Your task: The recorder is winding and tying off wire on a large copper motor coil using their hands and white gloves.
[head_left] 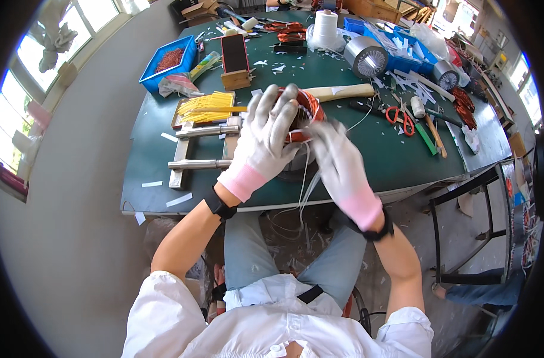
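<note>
Between my hands, near the table's front edge, is a wire-wound motor stator [310,106] with red-brown coils and some white strands. My left hand [266,128], in a white glove with a pink cuff, lies over its left side with the fingers bent around the winding. On the stator's right side is my right hand [337,158], gloved alike; motion smears its fingers, so I cannot tell whether they grip anything. White lacing cord [304,191] hangs below the hands past the edge. A wooden mallet handle [346,91] lies just behind.
A metal-rod stand [200,164] and a tray of yellow strips [205,108] are at left. Red-handled scissors [400,121] lie right. Farther back stand a phone on a wooden block [235,56], blue bins [170,62], a white thread cone [325,28] and a bare stator [367,58].
</note>
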Tool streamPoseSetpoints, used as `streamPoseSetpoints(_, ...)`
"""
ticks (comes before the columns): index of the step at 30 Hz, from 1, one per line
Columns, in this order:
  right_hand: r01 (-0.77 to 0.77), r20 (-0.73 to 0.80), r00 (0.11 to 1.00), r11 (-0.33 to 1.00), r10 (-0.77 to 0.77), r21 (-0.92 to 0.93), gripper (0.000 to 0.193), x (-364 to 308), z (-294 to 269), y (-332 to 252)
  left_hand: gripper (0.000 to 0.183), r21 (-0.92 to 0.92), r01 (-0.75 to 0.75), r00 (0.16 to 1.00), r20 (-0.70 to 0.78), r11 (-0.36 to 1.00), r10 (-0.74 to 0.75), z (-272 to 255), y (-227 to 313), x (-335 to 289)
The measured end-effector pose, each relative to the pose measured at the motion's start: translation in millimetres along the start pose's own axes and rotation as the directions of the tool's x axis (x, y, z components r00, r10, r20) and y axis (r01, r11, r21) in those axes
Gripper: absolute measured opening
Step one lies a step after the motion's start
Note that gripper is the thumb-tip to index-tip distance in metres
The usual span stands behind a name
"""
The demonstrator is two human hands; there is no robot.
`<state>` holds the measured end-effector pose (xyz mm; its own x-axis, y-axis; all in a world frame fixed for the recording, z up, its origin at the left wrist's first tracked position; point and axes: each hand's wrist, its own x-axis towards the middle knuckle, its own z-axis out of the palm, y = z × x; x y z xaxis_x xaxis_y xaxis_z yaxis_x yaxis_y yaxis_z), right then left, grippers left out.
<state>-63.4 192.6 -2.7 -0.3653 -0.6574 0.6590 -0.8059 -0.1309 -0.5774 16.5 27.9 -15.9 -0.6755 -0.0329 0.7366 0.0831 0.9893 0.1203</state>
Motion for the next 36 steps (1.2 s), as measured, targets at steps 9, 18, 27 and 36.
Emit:
streamPoseSetpoints(9,-0.265,-0.076,-0.246,-0.142,0.966,-0.954,0.017,-698.2,-323.9,-69.9,0.027,-0.072,-0.087,0.976,0.192,0.994,0.099,-4.5,-10.3,-8.7)
streamPoseSetpoints(18,-0.494,0.117,0.813,0.781,0.571,-0.381,0.024,-143.5,-104.4,38.4,0.024,-0.026,-0.089,0.987,0.130,0.996,0.092,0.3,-0.8,-3.3)
streamPoseSetpoints(27,-0.821,0.598,0.493,0.110,0.632,0.560,0.033,-150.6,-86.8,-8.5,0.030,-0.155,-0.179,0.971,0.135,0.972,0.200,0.3,-6.7,-6.5)
streamPoseSetpoints(36,-0.801,0.162,0.577,0.517,0.800,0.302,0.035,-152.7,-93.0,-26.8,0.027,-0.098,-0.119,0.954,0.263,0.988,0.141,5.2,22.5,6.5)
